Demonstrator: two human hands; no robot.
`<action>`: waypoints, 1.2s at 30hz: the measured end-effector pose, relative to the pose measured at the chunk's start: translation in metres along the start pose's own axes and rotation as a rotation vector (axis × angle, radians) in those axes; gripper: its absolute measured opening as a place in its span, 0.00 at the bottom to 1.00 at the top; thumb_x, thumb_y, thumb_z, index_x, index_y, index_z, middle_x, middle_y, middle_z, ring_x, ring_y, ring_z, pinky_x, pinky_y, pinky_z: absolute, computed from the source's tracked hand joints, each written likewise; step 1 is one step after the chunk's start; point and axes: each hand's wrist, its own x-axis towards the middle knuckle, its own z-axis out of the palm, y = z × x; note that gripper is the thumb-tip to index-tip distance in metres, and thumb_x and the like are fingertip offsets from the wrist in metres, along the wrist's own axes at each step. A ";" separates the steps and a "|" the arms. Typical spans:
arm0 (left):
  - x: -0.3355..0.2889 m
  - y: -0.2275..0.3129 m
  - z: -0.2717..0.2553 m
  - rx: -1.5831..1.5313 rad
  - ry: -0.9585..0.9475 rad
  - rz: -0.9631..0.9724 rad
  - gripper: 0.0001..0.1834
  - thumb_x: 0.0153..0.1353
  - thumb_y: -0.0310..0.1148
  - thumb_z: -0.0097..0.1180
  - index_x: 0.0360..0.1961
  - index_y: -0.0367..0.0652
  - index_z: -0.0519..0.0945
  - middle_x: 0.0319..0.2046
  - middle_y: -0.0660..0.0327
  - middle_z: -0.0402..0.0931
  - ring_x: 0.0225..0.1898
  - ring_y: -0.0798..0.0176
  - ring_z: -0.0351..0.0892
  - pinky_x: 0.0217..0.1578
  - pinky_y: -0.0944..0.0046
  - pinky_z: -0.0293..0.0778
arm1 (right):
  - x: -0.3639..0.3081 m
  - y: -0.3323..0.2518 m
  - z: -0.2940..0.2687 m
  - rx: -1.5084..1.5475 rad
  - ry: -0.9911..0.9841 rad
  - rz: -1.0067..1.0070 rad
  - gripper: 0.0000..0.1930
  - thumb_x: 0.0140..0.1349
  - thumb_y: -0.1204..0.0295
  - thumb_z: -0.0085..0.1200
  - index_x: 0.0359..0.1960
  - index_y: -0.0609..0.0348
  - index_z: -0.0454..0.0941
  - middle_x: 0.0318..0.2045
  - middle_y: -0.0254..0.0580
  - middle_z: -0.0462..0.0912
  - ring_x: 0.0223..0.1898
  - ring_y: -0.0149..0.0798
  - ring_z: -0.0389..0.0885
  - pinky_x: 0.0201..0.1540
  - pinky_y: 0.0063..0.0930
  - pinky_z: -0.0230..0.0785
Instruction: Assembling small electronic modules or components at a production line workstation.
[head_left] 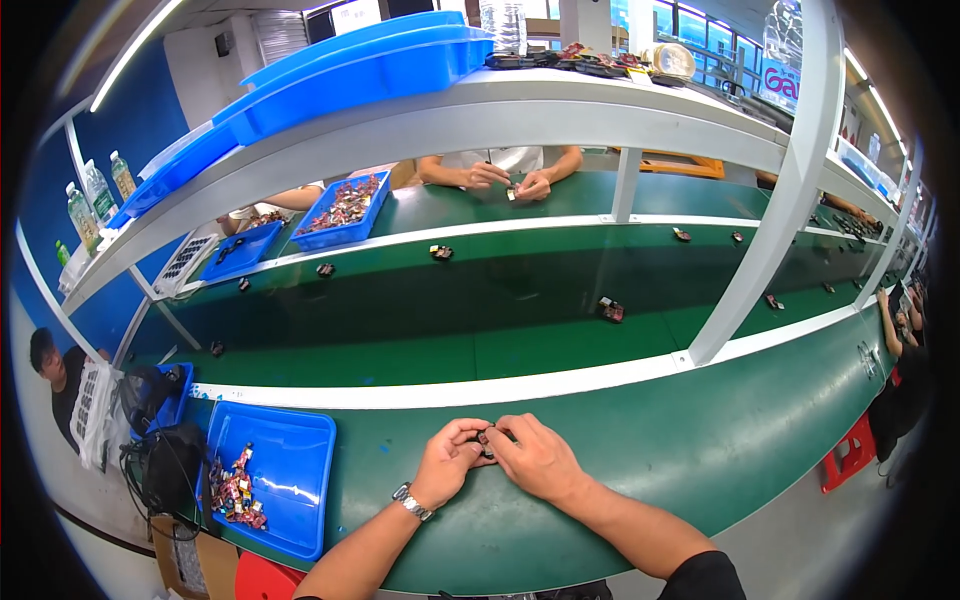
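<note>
My left hand (449,464) and my right hand (536,457) meet over the green bench, fingers closed round one small dark electronic part (487,443). Most of that part is hidden by my fingertips, so its exact kind cannot be made out. On my left wrist sits a metal-band watch (411,501). To the left of my hands lies a blue tray (303,478), with a heap of small red, yellow and dark electronic parts (237,492) along its left side.
Beyond a white rail (450,393) runs a green conveyor belt (420,330) carrying scattered small assemblies, one assembly (611,309) right of centre. A white post (765,200) rises at right, supporting an overhead shelf with blue trays (350,85). Across the belt, a co-worker's hands (510,182) handle a small part.
</note>
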 end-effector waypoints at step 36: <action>0.000 0.000 -0.003 0.009 0.016 -0.005 0.16 0.67 0.17 0.43 0.56 0.32 0.69 0.52 0.51 0.76 0.50 0.62 0.79 0.51 0.60 0.82 | -0.003 0.007 0.009 0.319 0.064 0.230 0.08 0.55 0.78 0.61 0.37 0.59 0.81 0.36 0.41 0.79 0.37 0.44 0.80 0.38 0.33 0.77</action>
